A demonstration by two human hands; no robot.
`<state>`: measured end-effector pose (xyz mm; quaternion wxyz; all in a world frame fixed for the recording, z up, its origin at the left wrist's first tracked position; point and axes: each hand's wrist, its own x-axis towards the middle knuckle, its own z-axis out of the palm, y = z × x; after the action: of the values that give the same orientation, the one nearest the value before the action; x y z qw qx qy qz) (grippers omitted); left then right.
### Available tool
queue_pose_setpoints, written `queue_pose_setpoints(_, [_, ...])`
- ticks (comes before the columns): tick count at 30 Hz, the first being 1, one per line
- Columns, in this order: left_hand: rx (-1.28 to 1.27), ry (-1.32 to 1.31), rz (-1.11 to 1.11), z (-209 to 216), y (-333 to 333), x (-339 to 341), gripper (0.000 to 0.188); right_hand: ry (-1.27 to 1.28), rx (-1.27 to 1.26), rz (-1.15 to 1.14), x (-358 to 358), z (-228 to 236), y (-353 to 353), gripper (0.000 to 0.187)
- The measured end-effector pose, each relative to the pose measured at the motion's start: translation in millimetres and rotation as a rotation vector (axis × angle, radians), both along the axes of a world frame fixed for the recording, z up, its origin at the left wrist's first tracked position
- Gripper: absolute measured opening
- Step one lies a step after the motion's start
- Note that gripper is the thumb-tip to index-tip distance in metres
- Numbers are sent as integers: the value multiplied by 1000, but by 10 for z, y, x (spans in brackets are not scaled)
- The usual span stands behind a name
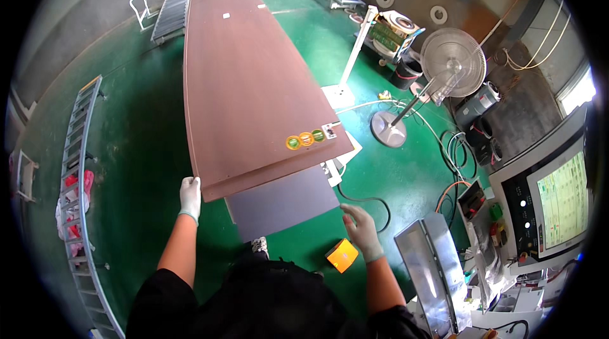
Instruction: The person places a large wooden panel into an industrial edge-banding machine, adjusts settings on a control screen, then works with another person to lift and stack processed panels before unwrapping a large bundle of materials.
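Note:
A long brown panel (247, 85) stretches away from me at waist height, with several round stickers near its near right corner. At the panel's near left corner, my left hand (190, 198) in a pale glove is closed on the edge. My right hand (363, 232), also gloved, hangs in the air past the near right corner, fingers apart and holding nothing. Below the brown panel's near end a flat grey board (285, 204) sticks out toward me. How the panel is supported beneath is mostly hidden.
A roller conveyor (81, 148) runs along the left. A yellow box (342, 255) lies on the green floor near my right hand. Farther right stand a pedestal fan (453, 63), loose hoses and cables (438, 142), a metal cabinet part (431, 275) and a machine screen (562, 199).

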<state>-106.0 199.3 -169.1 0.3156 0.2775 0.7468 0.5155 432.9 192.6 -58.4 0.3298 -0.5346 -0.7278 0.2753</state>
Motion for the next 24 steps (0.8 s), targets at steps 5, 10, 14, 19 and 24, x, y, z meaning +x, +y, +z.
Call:
queue_pose_setpoints(5, [24, -110, -74, -208, -6, -109, 25, 80, -201, -114, -543, -284, 993, 31])
queue_pose_setpoints(10, [-98, -249, -129, 149, 65, -93, 27, -194, 141, -190, -659, -524, 1901, 47])
queue_pose_setpoints(14, [-150, -279, -192, 438, 38, -35, 37, -282, -73, -199, -879, -196, 2239, 52])
queue_pose_setpoints(19, [-293, 935, -339, 531, 127, 191, 53, -212, 181, -401, -889, -417, 2343, 32])
queue_pose_setpoints(24, [-467, 1230, -564, 518, 791, 997, 70, -93, 151, -174, -464, -594, 2518, 23])
